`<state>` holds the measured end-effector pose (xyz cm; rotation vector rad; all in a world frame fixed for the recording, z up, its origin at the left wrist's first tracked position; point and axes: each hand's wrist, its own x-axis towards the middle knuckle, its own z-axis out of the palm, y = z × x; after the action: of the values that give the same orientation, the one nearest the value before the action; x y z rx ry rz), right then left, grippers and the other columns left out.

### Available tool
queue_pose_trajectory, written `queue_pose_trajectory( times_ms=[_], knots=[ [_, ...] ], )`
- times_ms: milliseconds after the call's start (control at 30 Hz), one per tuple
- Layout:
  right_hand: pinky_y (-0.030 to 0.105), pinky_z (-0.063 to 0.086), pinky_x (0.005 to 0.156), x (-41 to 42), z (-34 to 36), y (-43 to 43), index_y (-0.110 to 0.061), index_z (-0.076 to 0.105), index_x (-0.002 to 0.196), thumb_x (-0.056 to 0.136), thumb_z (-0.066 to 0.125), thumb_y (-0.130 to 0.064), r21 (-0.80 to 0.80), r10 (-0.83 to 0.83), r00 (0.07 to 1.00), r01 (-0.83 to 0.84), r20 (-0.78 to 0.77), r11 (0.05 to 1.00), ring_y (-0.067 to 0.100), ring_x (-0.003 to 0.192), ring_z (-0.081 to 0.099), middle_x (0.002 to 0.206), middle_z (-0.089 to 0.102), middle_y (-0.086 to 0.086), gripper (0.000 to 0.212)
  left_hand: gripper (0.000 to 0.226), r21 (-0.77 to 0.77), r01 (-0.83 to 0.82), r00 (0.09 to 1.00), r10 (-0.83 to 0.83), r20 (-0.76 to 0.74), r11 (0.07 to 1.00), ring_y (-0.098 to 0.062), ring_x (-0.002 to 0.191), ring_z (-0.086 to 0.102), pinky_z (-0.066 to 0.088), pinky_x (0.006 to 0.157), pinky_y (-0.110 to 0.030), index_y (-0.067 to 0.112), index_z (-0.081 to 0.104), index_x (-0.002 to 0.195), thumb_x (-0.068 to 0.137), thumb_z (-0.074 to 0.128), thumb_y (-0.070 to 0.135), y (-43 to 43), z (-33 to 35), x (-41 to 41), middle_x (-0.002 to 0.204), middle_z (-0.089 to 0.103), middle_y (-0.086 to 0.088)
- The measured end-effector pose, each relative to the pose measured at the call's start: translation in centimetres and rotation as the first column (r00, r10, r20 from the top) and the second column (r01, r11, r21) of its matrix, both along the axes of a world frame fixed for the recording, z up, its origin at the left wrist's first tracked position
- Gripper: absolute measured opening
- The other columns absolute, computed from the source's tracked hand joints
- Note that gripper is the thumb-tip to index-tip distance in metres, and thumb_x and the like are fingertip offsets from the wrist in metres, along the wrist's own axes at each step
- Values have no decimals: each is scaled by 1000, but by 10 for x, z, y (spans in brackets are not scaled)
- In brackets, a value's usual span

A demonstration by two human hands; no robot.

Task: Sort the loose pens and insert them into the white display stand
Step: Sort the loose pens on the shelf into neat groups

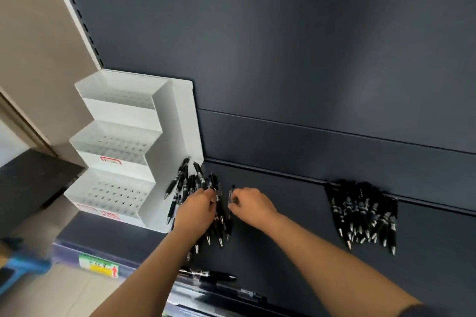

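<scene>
Nearest, at 6 o'clock, two stray pens lie crosswise: one front pen (208,275) on the front edge of the dark shelf (296,198), and a lower pen (248,294) just below it on the rail. At 8 o'clock, one yellow-green price label (99,268) sticks to the shelf front.

Further in, near centre, are two hands. The left hand (197,210) lies over the left heap (219,229) of black pens, fingers curled down among them; whether it grips any I cannot tell. The right hand (251,204), at its 3 o'clock, pinches one held pen (231,194) between thumb and fingertips.

Well apart at 3 o'clock lies the right heap (363,216), tips toward the viewer. Neither heap can be counted.

Farthest, at 9 o'clock, one white display stand (123,152) has three stepped tiers. The left heap touches its side.
</scene>
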<state>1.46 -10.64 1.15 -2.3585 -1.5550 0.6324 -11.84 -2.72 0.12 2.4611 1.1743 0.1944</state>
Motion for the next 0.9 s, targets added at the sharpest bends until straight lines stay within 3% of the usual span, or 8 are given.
queue_pose_trajectory(
  times_ms=[167,233,333,533,667,900],
  knots=[
    [30,42,62,-35,-10,22,-13,57,99,83,62,-41,-100,-77,997,75,-11,992,27,92,62,100,61,6,32,16,-22,-66,997,67,27,998,-24,94,57,48,75,-36,15,56,102,92,45,19,7,-5,-21,104,55,-2],
    [28,41,59,-43,-12,27,-16,56,87,81,61,-38,-146,-120,993,118,-3,982,26,86,63,89,59,3,24,17,-22,-73,997,74,28,997,-23,93,57,49,75,-36,16,57,103,92,45,20,7,-8,-26,104,56,-1],
    [26,40,57,-45,-9,33,-20,46,67,78,60,-41,-206,-155,988,155,17,966,22,74,56,72,50,-3,28,18,-38,-73,997,74,25,997,-22,94,56,49,76,-35,17,57,105,92,46,21,6,-10,-29,103,55,-1],
    [27,40,57,-34,-6,33,-20,41,66,80,59,-32,-219,-193,979,173,-72,960,24,80,58,81,55,2,26,17,-52,-61,998,62,25,997,-23,94,55,49,75,-35,18,55,104,90,47,21,4,-11,-20,100,53,0],
    [35,58,67,-19,-4,22,-16,47,65,83,58,-29,-166,-294,935,264,-199,950,24,72,67,69,60,3,24,17,-32,4,999,-3,45,999,-20,92,56,43,68,-30,17,55,106,92,46,20,-1,-8,-6,99,53,0],
    [33,57,69,32,-6,-24,-18,45,65,80,61,-29,-224,-438,894,409,-95,884,26,79,68,83,65,7,25,17,-60,187,982,-184,50,981,-23,94,56,47,74,-33,13,54,106,93,46,20,-22,-7,33,102,54,-3]
  ],
)
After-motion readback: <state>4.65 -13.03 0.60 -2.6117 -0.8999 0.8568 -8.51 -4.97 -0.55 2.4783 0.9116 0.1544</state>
